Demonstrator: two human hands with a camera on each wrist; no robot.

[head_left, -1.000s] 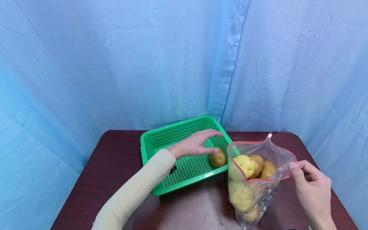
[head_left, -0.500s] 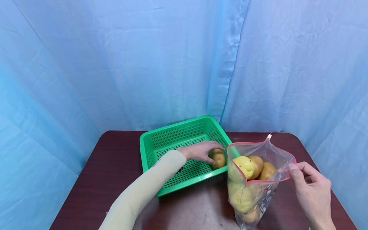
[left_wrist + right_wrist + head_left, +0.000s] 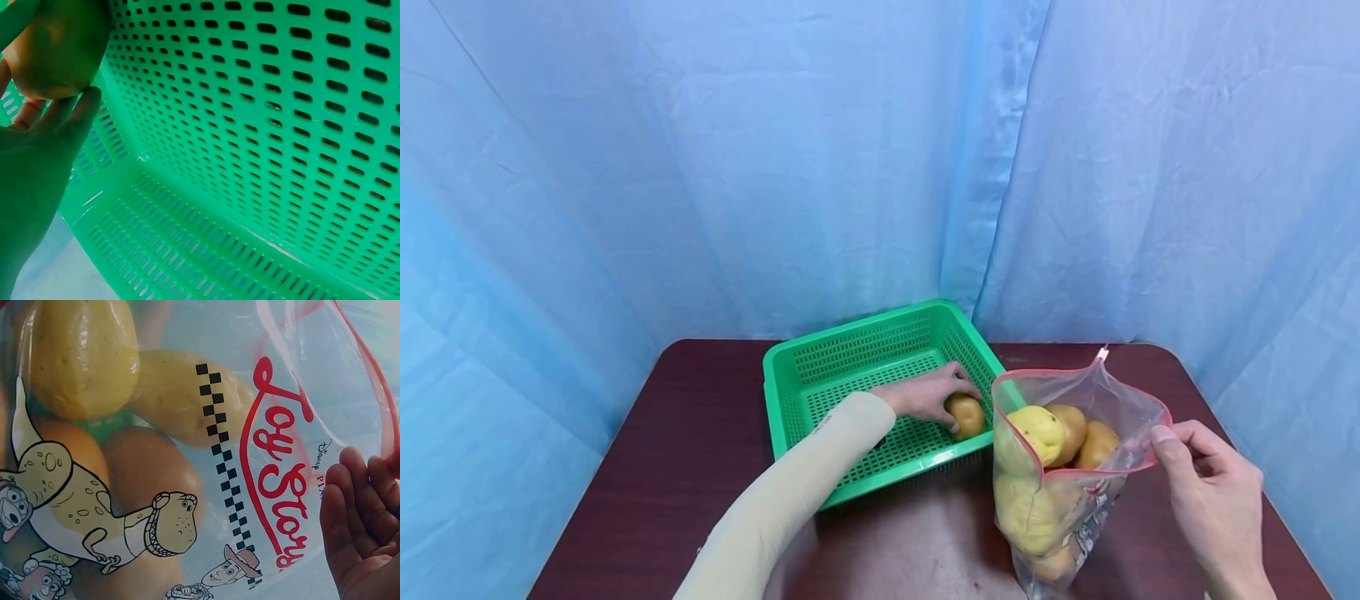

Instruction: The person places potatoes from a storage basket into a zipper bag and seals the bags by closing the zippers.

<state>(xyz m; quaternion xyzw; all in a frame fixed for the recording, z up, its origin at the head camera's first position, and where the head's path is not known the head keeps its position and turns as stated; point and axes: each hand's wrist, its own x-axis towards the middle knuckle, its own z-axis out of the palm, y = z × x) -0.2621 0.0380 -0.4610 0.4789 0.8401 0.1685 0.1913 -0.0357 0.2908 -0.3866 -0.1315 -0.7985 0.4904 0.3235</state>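
Observation:
My left hand (image 3: 931,394) reaches down into the green plastic basket (image 3: 865,333), thumb and fingers curled round a smooth brown round fruit (image 3: 967,417) in its right corner. In the left wrist view the fingertips press against that fruit (image 3: 59,53). My right hand (image 3: 1213,487) pinches the red-edged rim of a clear zip bag (image 3: 1131,408) between thumb and finger, keeping its mouth wide. Inside the bag are yellow fruits (image 3: 1037,432) and brown fruits (image 3: 1097,444). Printed cartoon figures and red lettering on the bag (image 3: 275,487) fill much of the right wrist view.
The basket and the bag stand side by side on a dark red-brown table (image 3: 700,450), the basket's right edge partly behind the bag. A pale blue curtain (image 3: 820,167) hangs behind and around the table.
My left hand has lowered into the basket and closed round the brown fruit, which has shifted slightly. My right hand keeps holding the bag's rim in the same place.

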